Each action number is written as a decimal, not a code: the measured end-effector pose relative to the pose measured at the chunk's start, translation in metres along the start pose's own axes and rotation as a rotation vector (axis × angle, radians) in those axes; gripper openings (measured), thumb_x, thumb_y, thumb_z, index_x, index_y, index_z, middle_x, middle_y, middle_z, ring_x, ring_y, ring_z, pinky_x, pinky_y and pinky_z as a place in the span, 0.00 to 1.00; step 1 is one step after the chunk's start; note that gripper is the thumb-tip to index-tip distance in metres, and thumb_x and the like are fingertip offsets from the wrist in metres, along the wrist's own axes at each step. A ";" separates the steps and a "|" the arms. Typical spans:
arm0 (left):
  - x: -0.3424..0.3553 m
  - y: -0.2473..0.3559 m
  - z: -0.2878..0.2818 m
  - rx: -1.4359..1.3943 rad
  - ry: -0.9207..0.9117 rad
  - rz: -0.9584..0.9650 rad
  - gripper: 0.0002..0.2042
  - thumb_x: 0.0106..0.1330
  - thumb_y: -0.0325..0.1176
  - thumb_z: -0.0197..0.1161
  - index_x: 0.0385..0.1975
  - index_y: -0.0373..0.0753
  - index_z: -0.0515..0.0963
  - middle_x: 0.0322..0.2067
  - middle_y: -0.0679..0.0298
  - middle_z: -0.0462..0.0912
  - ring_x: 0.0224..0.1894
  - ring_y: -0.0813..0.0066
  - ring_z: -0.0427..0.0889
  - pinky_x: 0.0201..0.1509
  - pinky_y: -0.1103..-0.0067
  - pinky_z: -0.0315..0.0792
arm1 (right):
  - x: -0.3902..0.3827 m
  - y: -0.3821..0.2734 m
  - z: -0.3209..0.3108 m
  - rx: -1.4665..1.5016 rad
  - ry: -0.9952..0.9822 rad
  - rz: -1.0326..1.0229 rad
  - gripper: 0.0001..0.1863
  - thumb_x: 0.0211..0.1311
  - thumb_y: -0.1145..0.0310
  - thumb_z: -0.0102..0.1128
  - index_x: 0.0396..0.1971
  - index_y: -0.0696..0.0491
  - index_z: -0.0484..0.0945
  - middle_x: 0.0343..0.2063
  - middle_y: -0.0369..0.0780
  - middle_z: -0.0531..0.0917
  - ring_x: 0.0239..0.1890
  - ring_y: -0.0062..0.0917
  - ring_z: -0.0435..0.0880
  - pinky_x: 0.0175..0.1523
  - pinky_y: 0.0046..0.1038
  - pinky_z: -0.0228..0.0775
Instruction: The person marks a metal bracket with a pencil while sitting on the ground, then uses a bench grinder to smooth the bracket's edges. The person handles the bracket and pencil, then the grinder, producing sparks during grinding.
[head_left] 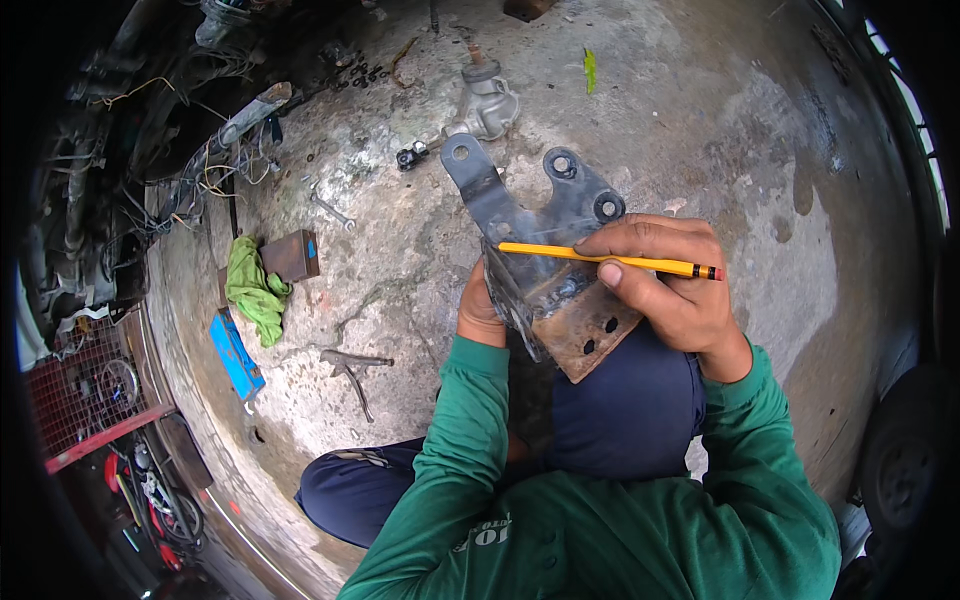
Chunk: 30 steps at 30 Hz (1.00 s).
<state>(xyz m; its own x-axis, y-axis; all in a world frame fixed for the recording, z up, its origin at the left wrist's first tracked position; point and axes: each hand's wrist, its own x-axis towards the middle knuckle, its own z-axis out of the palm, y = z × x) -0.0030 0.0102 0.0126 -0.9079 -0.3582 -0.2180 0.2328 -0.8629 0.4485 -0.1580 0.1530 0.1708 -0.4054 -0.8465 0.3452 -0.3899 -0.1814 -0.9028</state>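
Note:
A bent metal bracket (535, 225), dark with a rusty lower plate and several holes, is over my bent right leg. My left hand (481, 302) grips it from the left side, fingers mostly hidden behind it. My right hand (683, 295) holds a yellow pencil (540, 250) with thumb and fingers; the pencil lies across the bracket, its front end at the bracket's left edge.
On the concrete floor (770, 200) are a metal housing (487, 105), a wrench (330, 210), locking pliers (358, 370), a green cloth (255, 295), a blue box (237, 355) and a rusty block (290, 258). Vehicle parts line the left, a tire (900, 450) the right.

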 end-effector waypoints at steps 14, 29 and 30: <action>0.003 0.005 0.013 -0.043 0.013 -0.059 0.39 0.62 0.45 0.72 0.67 0.28 0.65 0.62 0.44 0.76 0.63 0.50 0.78 0.70 0.59 0.70 | -0.003 0.004 -0.013 0.258 -0.041 0.341 0.12 0.59 0.72 0.64 0.39 0.61 0.87 0.30 0.42 0.89 0.34 0.23 0.87 0.41 0.25 0.76; 0.006 0.000 -0.003 0.008 -0.110 -0.003 0.40 0.60 0.45 0.74 0.67 0.29 0.66 0.62 0.45 0.76 0.63 0.51 0.78 0.70 0.59 0.70 | -0.004 0.004 -0.027 0.176 -0.166 0.411 0.12 0.53 0.69 0.62 0.34 0.60 0.86 0.23 0.38 0.84 0.27 0.20 0.80 0.34 0.25 0.69; 0.007 -0.001 -0.003 0.014 -0.119 -0.001 0.40 0.60 0.45 0.74 0.67 0.29 0.66 0.62 0.45 0.76 0.63 0.51 0.78 0.70 0.59 0.70 | -0.003 0.007 -0.026 0.182 -0.153 0.351 0.12 0.53 0.69 0.61 0.33 0.60 0.86 0.23 0.37 0.84 0.27 0.20 0.79 0.34 0.25 0.69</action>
<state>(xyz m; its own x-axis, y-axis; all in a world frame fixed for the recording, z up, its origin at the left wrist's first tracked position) -0.0089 0.0072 0.0081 -0.9432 -0.3118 -0.1144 0.2278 -0.8580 0.4603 -0.1815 0.1673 0.1699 -0.3550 -0.9346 -0.0211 -0.0924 0.0576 -0.9941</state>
